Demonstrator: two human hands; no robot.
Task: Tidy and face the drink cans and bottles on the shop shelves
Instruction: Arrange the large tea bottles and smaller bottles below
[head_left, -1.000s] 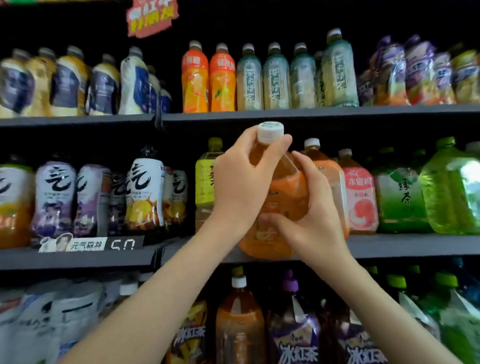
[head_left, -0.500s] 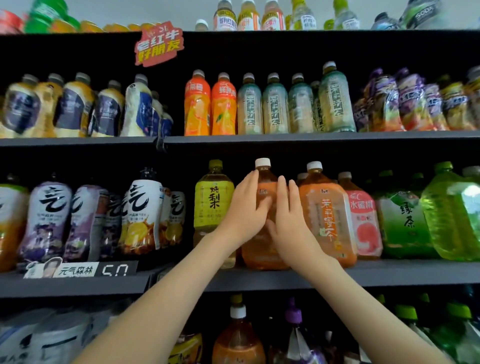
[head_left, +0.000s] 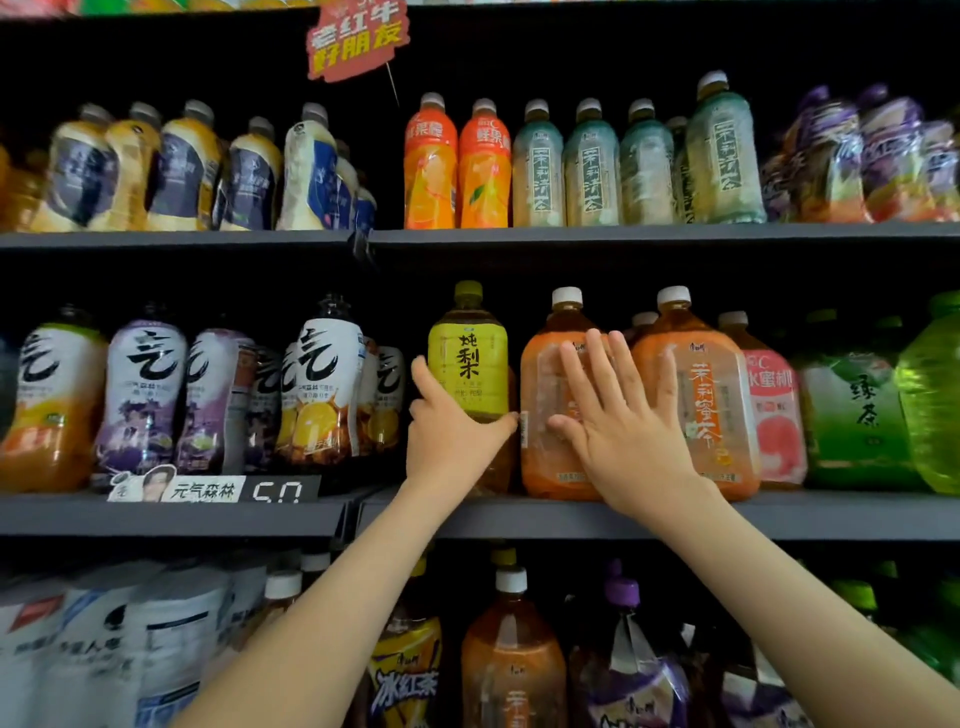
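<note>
The left hand (head_left: 451, 441) curls its fingers round the yellow bottle (head_left: 467, 358), and the orange bottle (head_left: 540, 395) sits under the flat, straight fingers of the right hand (head_left: 626, 439).

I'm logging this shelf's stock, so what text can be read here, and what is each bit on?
"好朋友": red sign; its top row is blurred.
"炖梨": yellow bottle.
"茉莉蜜茶": orange-label bottle.
"绿茶": green bottle.
"元气森林" and "5.0": shelf tag.
"茉莉清茶": pale-green bottles.
"冰红茶": bottom-shelf bottle.
Fine print everywhere: too small to read.
</note>
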